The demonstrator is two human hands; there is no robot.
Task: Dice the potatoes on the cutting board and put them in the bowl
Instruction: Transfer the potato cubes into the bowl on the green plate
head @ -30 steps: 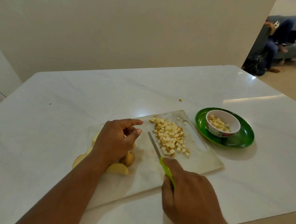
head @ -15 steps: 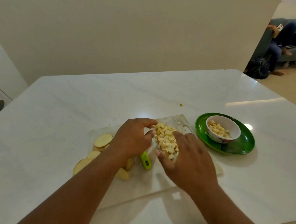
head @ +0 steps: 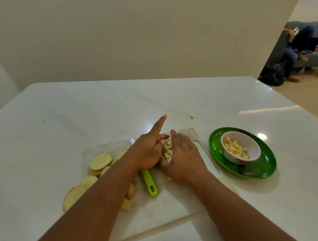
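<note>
White cutting board (head: 175, 201) holds pale, cubed diced potatoes (head: 168, 150) between cupped hands.

Far half of counter: the white counter (head: 100, 108) lies open from the board's back edge to the wall, with only a stray potato crumb (head: 192, 117) on it.
Right of board: a green plate (head: 255, 168) carrying a bowl (head: 253, 155) of dice stands just beside the cutting board (head: 175, 201); the gap between them is narrow.
Left of board: potato slices (head: 100, 161) spill over the board's left edge onto the counter and block that side.
Board middle: a knife (head: 149, 182) lies lengthwise, handle toward the person.
Board centre: both hands, left hand (head: 146, 153) and right hand (head: 183, 159), cup a heap of diced potato (head: 168, 150).
Near board corner: bare surface in front of the knife handle.
</note>
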